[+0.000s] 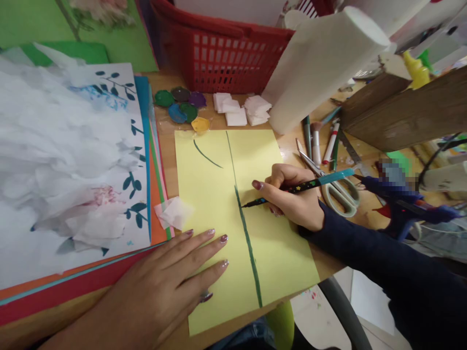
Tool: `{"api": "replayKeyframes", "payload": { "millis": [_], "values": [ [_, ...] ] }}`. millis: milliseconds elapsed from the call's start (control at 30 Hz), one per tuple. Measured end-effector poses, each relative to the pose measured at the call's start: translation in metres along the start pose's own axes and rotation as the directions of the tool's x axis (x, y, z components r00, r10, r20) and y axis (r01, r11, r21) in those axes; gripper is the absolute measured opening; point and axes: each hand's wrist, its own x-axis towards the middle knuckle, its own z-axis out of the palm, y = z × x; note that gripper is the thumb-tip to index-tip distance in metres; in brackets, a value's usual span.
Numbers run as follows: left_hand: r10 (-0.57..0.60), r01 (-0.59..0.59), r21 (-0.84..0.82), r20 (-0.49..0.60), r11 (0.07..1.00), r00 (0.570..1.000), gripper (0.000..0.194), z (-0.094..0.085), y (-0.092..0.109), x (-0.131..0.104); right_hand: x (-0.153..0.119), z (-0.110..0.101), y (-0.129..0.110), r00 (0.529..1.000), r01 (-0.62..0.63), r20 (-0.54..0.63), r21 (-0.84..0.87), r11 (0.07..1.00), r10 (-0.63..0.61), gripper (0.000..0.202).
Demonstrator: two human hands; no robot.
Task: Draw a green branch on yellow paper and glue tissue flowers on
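Observation:
A sheet of yellow paper (211, 194) lies on the table in front of me. It bears a long dark green line (251, 253), thick in its near part and thin at the far end, and a short curved stroke (207, 156) at the upper left. My right hand (292, 192) is closed around a felt-tip pen (306, 184) with a black patterned barrel and a blue end; its tip is at the long line. Fingers spread, my left hand (178, 272) rests flat on the paper's left side. Small pale tissue squares (173, 213) lie just beyond its fingertips.
Paint blobs (177, 113) and white paper squares (233, 111) sit behind the sheet, before a red basket (226, 58) and a white roll (321, 63). Scissors (339, 194), markers (331, 141) and a blue glue gun (401, 199) lie right. Stacked coloured papers carry white paper flowers (65, 146) left.

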Motion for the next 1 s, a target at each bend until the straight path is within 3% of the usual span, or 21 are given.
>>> {"api": "replayKeyframes", "payload": {
  "millis": [233, 467, 667, 1000],
  "values": [
    [-0.002, 0.002, 0.003, 0.014, 1.0, 1.0, 0.044, -0.003, 0.0, 0.002, 0.013, 0.002, -0.001, 0.991, 0.033, -0.132, -0.039, 0.999, -0.038, 0.045],
    [-0.014, 0.012, 0.066, 0.02, 0.998, 1.0, 0.04, -0.005, 0.005, 0.002, 0.022, -0.006, 0.004, 1.0, 0.017, 0.011, 0.098, 0.995, -0.018, 0.032],
    [-0.035, 0.035, 0.025, -0.018, 0.999, 0.999, 0.041, 0.003, 0.004, 0.0, 0.025, -0.009, 0.01, 0.994, -0.009, -0.113, 0.046, 0.999, 0.014, 0.046],
    [-0.022, 0.025, 0.057, -0.053, 0.998, 0.998, 0.045, 0.012, 0.001, 0.001, 0.023, -0.005, 0.007, 0.988, -0.054, -0.146, -0.024, 0.998, 0.05, 0.046]
  ]
}}
